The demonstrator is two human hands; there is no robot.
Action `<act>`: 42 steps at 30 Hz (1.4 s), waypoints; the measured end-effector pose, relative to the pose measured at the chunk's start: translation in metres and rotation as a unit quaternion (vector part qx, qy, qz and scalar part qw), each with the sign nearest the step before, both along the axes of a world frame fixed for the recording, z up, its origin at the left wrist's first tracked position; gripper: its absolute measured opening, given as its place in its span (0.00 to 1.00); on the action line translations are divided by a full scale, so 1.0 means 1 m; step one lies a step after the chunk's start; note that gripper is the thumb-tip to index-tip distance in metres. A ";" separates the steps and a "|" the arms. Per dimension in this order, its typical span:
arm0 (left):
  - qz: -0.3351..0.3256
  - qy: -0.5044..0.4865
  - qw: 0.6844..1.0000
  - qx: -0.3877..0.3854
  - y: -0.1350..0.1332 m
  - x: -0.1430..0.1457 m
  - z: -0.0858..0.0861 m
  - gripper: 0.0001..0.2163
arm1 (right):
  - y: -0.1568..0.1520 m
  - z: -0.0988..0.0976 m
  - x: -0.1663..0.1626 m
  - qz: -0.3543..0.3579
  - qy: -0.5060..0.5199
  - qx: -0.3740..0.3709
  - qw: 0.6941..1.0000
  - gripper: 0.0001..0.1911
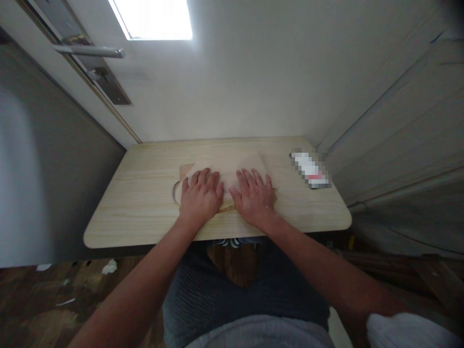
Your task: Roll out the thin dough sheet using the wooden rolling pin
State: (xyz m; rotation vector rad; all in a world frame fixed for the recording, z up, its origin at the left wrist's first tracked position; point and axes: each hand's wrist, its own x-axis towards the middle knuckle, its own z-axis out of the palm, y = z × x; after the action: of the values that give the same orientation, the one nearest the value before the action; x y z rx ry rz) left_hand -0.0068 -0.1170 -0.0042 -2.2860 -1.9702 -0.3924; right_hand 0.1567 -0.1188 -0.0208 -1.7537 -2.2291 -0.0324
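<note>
A flat brown paper bag [232,166] lies in the middle of a small light wooden table [145,203]. Its grey cord handle [174,192] sticks out at the left end. My left hand [201,195] rests palm down on the bag's left part, fingers stretched out flat. Beside it, my right hand [254,195] presses palm down on the bag's right part, fingers spread. Neither hand grips anything; both lie flat on the paper.
A small white and red object [310,169] lies at the table's far right corner. A white wall stands behind the table, a door with a metal handle [90,50] at the left. My knees sit under the table's front edge.
</note>
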 end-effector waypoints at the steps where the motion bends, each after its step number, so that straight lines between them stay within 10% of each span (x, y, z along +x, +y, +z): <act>1: 0.000 0.001 1.000 0.002 -0.001 0.000 0.000 0.20 | -0.001 -0.001 0.000 0.001 0.000 0.002 1.000 0.31; 42: -0.008 -0.025 0.999 0.029 -0.041 0.001 -0.011 0.19 | -0.050 -0.022 0.006 0.045 0.047 0.081 0.995 0.32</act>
State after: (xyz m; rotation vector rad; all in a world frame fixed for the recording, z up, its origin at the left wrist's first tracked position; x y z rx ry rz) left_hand -0.0053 -0.1576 -0.0150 -2.2787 -1.9379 -0.5079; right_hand 0.1624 -0.1685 -0.0432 -1.5373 -2.1712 -0.1059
